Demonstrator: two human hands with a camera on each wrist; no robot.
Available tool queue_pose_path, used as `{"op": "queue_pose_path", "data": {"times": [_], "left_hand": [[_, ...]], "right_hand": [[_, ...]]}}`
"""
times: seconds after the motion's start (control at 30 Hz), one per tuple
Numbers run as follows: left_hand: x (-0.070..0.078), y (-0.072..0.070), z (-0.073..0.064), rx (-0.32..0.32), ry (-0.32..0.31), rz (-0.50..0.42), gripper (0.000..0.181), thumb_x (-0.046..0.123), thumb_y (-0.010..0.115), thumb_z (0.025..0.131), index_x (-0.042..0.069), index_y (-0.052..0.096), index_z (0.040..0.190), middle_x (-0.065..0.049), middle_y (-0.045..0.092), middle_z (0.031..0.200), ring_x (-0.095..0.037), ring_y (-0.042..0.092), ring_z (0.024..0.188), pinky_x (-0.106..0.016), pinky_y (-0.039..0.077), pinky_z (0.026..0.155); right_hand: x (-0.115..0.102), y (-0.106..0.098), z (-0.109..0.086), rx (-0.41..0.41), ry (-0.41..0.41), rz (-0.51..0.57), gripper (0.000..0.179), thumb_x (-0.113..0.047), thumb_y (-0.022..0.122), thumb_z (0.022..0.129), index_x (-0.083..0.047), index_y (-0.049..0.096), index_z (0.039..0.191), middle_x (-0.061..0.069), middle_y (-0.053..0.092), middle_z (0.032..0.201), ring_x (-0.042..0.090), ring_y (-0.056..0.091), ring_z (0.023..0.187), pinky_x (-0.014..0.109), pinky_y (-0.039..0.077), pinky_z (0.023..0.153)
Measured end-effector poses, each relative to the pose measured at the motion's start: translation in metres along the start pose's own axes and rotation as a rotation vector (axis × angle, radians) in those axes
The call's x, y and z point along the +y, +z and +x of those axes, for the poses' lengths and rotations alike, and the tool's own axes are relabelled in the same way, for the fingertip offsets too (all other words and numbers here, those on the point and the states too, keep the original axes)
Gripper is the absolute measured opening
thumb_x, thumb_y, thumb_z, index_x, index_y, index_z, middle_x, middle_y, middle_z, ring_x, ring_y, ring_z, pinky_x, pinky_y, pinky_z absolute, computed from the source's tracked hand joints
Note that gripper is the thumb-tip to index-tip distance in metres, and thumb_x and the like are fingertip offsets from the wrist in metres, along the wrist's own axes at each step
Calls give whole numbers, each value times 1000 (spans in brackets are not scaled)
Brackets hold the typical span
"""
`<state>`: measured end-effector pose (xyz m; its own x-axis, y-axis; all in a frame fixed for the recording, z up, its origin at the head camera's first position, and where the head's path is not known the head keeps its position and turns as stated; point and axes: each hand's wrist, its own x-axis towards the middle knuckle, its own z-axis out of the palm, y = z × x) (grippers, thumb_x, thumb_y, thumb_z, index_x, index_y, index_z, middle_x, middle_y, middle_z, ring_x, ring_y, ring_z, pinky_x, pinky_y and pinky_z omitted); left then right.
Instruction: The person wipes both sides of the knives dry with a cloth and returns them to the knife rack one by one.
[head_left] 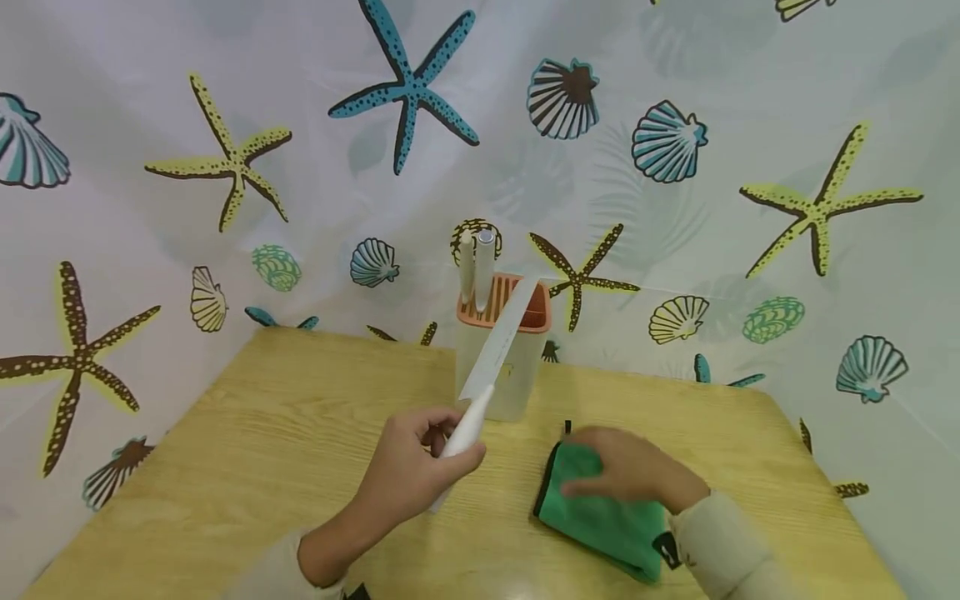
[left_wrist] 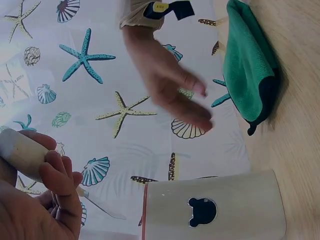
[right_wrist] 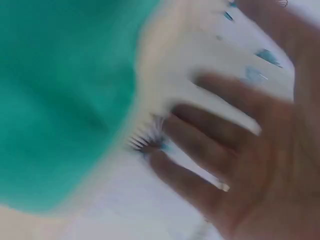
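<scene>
My left hand (head_left: pixel 412 462) grips a knife (head_left: pixel 501 337) by its white handle, with the broad blade pointing up and away in front of the holder. In the left wrist view the fingers curl round the pale handle (left_wrist: pixel 27 152), while much of the blade is out of sight. Above a folded green cloth (head_left: pixel 600 529) with dark edging hovers my right hand (head_left: pixel 633 467), slightly blurred. The left wrist view shows a gap between that hand (left_wrist: pixel 170 85) and the cloth (left_wrist: pixel 250 65). Spread fingers with nothing between them appear on the right hand (right_wrist: pixel 250 150) in the right wrist view.
A cream knife holder (head_left: pixel 498 383) with an orange slotted top stands toward the back of the wooden table (head_left: pixel 322 417). Two white-handled utensils (head_left: pixel 480 267) stand in its slots. Behind the table hangs a white sheet (head_left: pixel 315 192) printed with starfish and shells.
</scene>
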<state>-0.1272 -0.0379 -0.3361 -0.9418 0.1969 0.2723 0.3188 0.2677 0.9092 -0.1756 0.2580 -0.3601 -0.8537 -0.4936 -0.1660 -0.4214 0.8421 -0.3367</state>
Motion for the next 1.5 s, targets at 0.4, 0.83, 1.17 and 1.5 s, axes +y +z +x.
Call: {"op": "queue_pose_path", "data": {"times": [0.4, 0.83, 1.17, 1.5], "left_hand": [[21, -7, 21, -68, -112, -191, 22, 10, 75, 85, -6, 71, 100, -16, 68, 88, -11, 57, 57, -25, 53, 55], [28, -15, 28, -92, -154, -232, 22, 10, 71, 88, -9, 65, 99, -7, 65, 79, -13, 60, 58, -25, 54, 54], [36, -23, 34, -129, -181, -305, 20, 11, 70, 89, -7, 61, 92, -1, 68, 74, -11, 59, 56, -24, 54, 53], [41, -27, 35, -143, -215, -334, 22, 16, 66, 94, -5, 61, 93, 1, 67, 71, -11, 55, 49, -26, 51, 46]], "right_hand": [[-27, -91, 81, 325, 118, -118, 52, -33, 55, 103, 4, 53, 140, 24, 59, 139, 41, 61, 122, 55, 49, 104], [-29, -101, 95, 168, 123, -132, 45, -36, 57, 102, -5, 63, 134, 17, 57, 144, 38, 60, 126, 52, 53, 100], [-41, -116, 102, 80, 161, -218, 44, -36, 58, 101, -2, 66, 129, 18, 65, 133, 35, 65, 118, 49, 55, 97], [-48, -124, 107, 54, 183, -250, 36, -34, 61, 100, -4, 74, 115, 14, 74, 116, 27, 72, 97, 43, 59, 83]]}}
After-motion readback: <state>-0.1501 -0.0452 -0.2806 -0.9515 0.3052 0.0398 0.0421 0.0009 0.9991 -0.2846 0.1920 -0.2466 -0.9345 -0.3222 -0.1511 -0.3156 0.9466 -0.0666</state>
